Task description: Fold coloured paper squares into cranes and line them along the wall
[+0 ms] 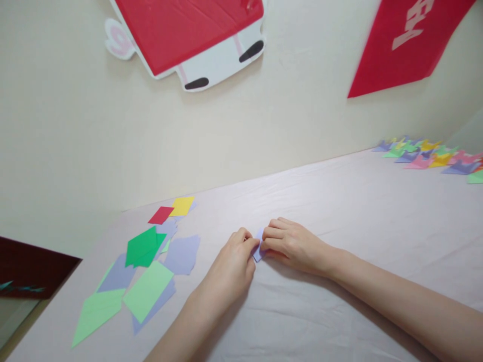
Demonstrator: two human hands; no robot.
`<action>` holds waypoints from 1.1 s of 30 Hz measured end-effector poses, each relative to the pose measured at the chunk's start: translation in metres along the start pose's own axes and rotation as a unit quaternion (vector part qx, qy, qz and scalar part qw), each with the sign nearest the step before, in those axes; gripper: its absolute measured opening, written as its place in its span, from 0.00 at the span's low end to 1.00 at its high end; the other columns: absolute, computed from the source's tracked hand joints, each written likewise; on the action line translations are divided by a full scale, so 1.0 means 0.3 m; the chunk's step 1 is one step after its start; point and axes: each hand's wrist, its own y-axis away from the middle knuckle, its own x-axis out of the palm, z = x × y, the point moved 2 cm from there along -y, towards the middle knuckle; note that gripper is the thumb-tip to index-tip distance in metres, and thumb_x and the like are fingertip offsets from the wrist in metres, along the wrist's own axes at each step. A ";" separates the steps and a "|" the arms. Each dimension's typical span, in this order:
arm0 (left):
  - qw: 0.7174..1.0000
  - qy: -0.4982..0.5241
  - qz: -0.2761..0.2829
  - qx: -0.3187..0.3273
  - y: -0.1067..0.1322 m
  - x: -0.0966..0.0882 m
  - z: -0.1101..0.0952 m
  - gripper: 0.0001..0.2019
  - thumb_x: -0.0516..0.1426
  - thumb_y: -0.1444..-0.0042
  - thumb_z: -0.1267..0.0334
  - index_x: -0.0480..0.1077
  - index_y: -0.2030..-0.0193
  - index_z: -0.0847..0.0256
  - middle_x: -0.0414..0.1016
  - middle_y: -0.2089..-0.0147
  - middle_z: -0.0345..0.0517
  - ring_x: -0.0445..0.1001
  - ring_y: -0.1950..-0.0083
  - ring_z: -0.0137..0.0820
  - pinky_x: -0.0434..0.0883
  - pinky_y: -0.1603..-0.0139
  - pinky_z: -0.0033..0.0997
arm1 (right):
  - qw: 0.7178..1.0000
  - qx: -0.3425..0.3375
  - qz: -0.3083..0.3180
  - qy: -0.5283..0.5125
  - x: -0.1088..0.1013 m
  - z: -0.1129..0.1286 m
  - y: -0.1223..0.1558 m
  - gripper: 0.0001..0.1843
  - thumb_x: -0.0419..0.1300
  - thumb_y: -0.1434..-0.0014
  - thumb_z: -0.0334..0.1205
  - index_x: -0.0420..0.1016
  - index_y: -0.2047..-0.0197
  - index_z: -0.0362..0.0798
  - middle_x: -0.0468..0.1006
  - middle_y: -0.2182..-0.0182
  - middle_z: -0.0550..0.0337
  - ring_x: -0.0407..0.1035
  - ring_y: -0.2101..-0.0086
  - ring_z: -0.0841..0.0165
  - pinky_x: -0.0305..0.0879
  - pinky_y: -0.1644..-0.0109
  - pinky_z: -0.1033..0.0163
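Between my hands, low over the cloth-covered table, is a small folded piece of lavender paper (258, 254). My left hand (237, 251) grips its left side, thumb and fingers pinched together. On the other side, the bent fingers of my right hand (289, 242) press on the paper and cover most of it. Only a narrow strip and the lower corner of the paper show between the fingertips, so its full folded shape is hidden.
Loose paper sheets lie at the left: light green (149, 291), dark green (142, 247), lavender (182, 255), red (161, 215) and yellow (182, 206). Several colourful folded paper pieces (418, 160) stand at the far right. A wall (211, 146) with red decorations borders the table's back edge.
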 end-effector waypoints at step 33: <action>0.986 -0.066 -0.151 0.037 -0.055 0.075 0.009 0.07 0.56 0.40 0.73 0.67 0.68 0.60 0.69 0.64 0.41 0.70 0.61 0.33 0.68 0.60 0.32 | 0.967 0.160 -0.012 -0.200 -0.003 -0.087 0.015 0.07 0.60 0.37 0.33 0.79 0.65 0.48 0.75 0.67 0.58 0.64 0.60 0.63 0.60 0.52 0.57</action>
